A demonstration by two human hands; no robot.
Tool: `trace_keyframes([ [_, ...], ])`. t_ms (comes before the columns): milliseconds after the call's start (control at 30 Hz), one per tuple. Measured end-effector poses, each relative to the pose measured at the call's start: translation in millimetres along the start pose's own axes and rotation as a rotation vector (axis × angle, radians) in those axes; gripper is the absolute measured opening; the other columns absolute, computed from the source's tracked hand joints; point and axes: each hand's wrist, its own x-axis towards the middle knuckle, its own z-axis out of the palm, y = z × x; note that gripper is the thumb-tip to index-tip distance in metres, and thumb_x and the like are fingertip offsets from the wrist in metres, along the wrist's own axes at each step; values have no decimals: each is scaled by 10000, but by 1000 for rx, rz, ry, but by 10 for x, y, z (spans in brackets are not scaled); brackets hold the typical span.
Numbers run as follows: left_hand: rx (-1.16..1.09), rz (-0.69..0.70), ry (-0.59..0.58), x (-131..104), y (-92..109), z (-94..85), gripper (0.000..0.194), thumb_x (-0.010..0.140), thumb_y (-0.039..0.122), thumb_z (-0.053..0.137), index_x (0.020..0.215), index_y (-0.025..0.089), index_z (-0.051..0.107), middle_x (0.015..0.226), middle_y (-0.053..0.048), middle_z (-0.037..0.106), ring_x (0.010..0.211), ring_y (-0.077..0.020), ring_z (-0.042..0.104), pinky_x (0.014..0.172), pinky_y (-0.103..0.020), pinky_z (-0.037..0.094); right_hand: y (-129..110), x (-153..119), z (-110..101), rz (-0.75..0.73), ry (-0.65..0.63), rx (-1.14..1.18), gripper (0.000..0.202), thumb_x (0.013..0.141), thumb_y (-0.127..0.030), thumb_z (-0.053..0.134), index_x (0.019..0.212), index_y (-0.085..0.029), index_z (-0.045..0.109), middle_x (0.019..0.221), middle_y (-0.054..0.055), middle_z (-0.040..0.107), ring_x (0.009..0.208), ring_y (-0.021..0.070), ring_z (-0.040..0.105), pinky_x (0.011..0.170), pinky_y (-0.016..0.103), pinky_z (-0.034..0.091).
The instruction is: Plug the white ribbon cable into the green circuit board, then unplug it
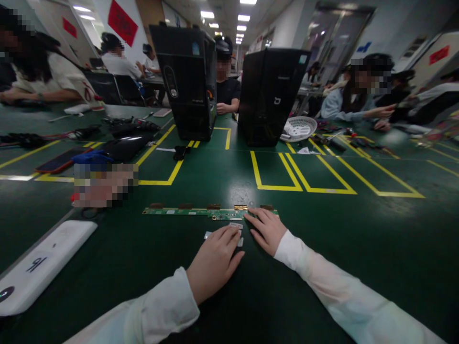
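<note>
A long, narrow green circuit board (193,212) lies crosswise on the table, with several brownish-gold tabs along its far edge. My right hand (266,230) rests over its right end, fingers spread and fingertips at the board. Just in front of the board, my left hand (217,258) lies palm down, its thumb apart from the other fingers. Under and around those fingertips are small silvery pieces (235,225), partly covered; what they are exactly I cannot make out.
Two black computer towers (184,91) stand beyond the board. A white device casing (46,263) lies at the left, near cables and a blue item (91,156). At the back right sits a white basket (299,129). Yellow tape marks the green table (340,258). Other people sit around.
</note>
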Motion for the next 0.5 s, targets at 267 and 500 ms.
trace_keyframes([
  [267,82,-62,36,-37,84,178,580,925,478,476,1371,107,468,1408,-161,535,1311,-300,477,1072,-465,413,-1,9,4,0,-5,1,439,912,-255,442,1317,-152,575,1311,148,560,1186,288,471,971,481,442],
  [500,75,-49,28,-9,66,172,606,929,501,451,1372,89,466,1414,-168,529,1326,-299,469,1084,-469,409,22,13,2,-16,4,15,431,919,-261,449,1316,-146,573,1303,147,561,1188,283,470,990,475,438],
])
